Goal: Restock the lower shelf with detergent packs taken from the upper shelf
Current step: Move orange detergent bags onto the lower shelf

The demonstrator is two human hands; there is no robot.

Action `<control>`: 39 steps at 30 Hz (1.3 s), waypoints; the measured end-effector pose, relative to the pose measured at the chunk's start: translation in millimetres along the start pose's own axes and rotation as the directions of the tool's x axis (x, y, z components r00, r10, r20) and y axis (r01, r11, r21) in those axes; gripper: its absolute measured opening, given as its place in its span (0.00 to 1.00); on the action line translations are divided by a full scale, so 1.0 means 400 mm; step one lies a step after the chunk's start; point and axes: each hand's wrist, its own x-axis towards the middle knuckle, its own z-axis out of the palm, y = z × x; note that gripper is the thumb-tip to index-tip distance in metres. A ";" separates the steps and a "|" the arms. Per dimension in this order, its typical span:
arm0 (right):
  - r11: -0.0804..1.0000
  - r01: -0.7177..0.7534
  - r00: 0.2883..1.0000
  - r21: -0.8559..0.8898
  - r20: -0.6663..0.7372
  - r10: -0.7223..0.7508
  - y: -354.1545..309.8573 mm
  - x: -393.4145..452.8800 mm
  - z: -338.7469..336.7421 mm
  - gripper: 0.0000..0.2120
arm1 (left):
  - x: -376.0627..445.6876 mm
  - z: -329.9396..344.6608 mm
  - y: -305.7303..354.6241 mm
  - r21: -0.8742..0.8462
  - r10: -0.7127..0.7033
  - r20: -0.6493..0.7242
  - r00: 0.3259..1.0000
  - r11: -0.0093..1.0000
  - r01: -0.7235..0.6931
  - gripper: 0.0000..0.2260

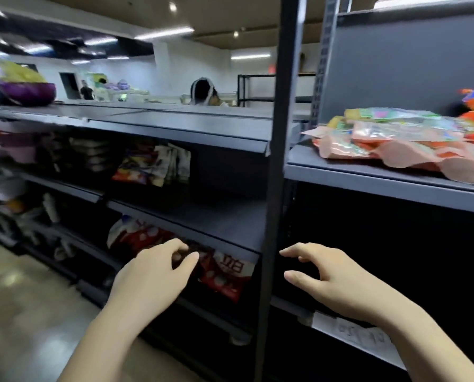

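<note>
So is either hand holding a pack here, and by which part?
Nothing is held. The left hand hovers with loosely bent fingers in front of the red detergent pack on the lower shelf, no grip on it; the right hand is empty.

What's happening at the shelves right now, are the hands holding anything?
Neither hand holds anything. The left hand hovers, fingers loosely curled, in front of the red detergent packs on the lower shelf. The right hand hangs open past the black upright post. Pink and orange packs lie piled on the upper right shelf.
</note>
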 end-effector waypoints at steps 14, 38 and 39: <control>0.997 0.034 0.983 0.067 0.176 -0.046 -0.098 0.402 0.227 0.17 | 0.238 -0.015 -0.349 0.024 -0.219 -0.005 0.976 0.975 0.219 0.13; 0.969 -0.230 0.954 0.090 0.216 0.206 -0.379 0.990 0.527 0.19 | 0.795 -0.147 -0.907 0.083 -0.159 0.100 0.982 0.985 0.151 0.15; 0.966 -0.246 0.953 0.083 0.204 0.225 -0.404 1.009 0.538 0.19 | 0.820 -0.165 -0.936 0.087 -0.142 0.116 0.983 0.987 0.133 0.15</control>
